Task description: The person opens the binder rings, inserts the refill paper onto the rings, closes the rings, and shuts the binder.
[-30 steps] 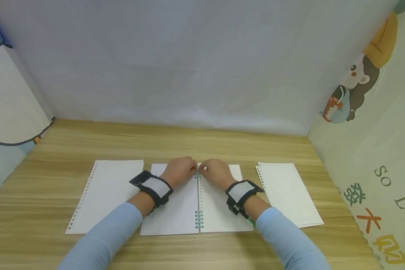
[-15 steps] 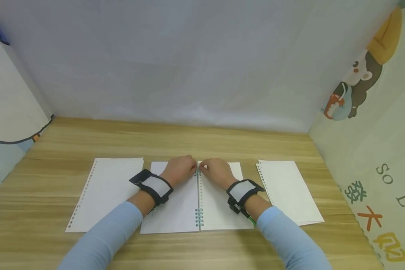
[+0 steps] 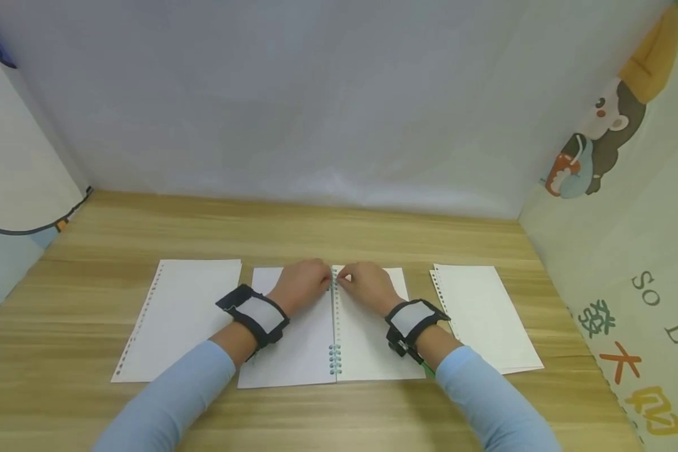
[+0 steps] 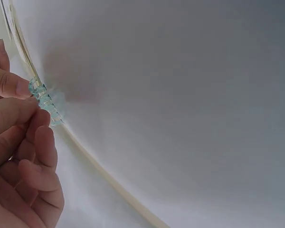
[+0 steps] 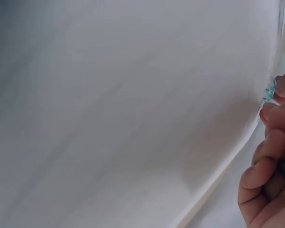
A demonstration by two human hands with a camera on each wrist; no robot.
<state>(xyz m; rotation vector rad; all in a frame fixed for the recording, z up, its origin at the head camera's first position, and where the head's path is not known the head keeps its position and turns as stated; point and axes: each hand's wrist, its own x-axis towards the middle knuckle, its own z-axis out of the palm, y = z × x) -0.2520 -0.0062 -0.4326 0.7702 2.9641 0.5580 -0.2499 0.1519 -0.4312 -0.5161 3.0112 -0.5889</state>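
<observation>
An open loose-leaf notebook [image 3: 367, 351] with white pages lies flat in the head view, its spine running away from me. Two teal binder ring strips join its halves: the near binder rings [image 3: 335, 359] are uncovered, while the far binder rings [image 4: 46, 102] are partly hidden by fingers. My left hand [image 3: 302, 285] pinches the far rings from the left with curled fingers. From the right, my right hand [image 3: 367, 287] has thumb and forefinger together at the same rings. Both wrist views show the fingertips meeting at the teal rings [image 5: 270, 89].
Left of the notebook lies a stack of punched paper [image 3: 175, 314], partly under the left forearm. More punched sheets [image 3: 486, 314] lie at the right, beside the right wrist. The wooden table [image 3: 294, 226] ends at a pale back wall [image 3: 294, 113].
The head view has tilted slightly, so the table sits higher in it. My right hand has shifted a little to the right; my left hand keeps its place at the far rings.
</observation>
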